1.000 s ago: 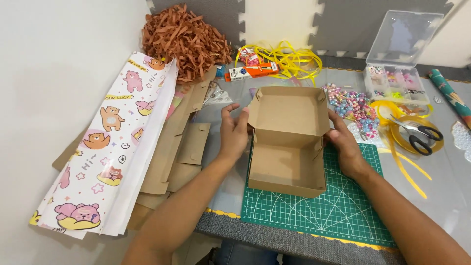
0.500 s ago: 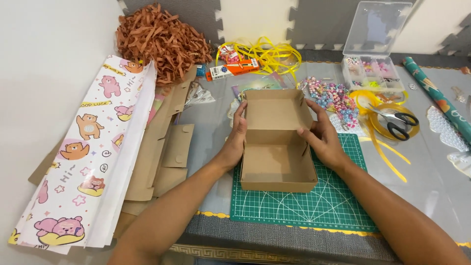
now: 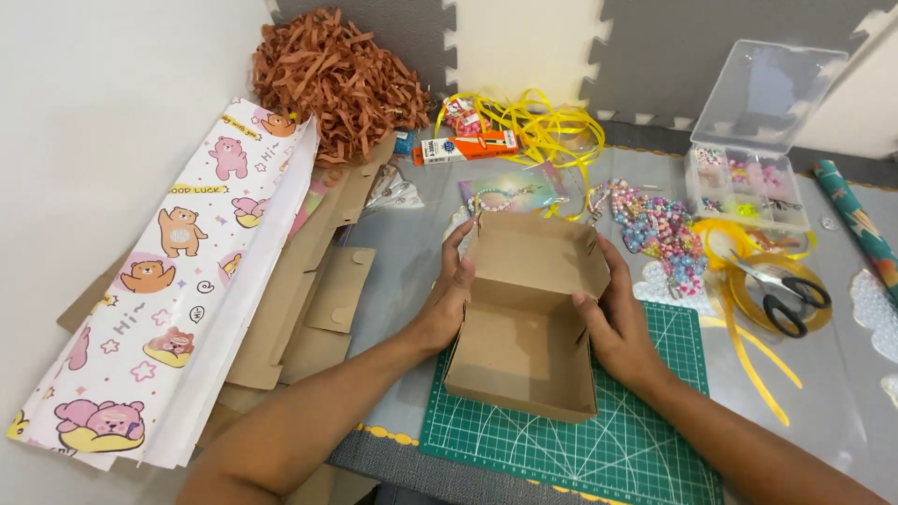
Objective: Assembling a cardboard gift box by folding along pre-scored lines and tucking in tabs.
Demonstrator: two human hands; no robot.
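A plain brown cardboard box [image 3: 524, 346], matte and stiff, sat open on the green cutting mat [image 3: 645, 440] with its white grid lines, its lid flap standing up at the far side. The left hand [image 3: 447, 297] pressed against the box's left wall, fingers curled over the edge near the hinge, gripping it; the right hand [image 3: 617, 323] clasped the right wall the same way, thumb on the rim. At 11 o'clock from the box lay a fluffy heap of shredded brown paper [image 3: 337, 79], crinkled and springy. At 9 o'clock a stack of flat cardboard blanks [image 3: 318, 299] lay partly under glossy wrapping paper [image 3: 178, 281] printed with cartoon bears. At 12 o'clock coils of shiny yellow ribbon [image 3: 543, 126] tangled beside an orange glue tube [image 3: 468, 147]. At 1 o'clock a pile of pastel beads [image 3: 659, 229] spilled close to the lid, and beyond it stood a clear plastic organiser [image 3: 748, 178] with its lid up. At 3 o'clock black-handled scissors [image 3: 781, 295] rested on more ribbon, well apart from the box. Nothing lay between the hands and the box
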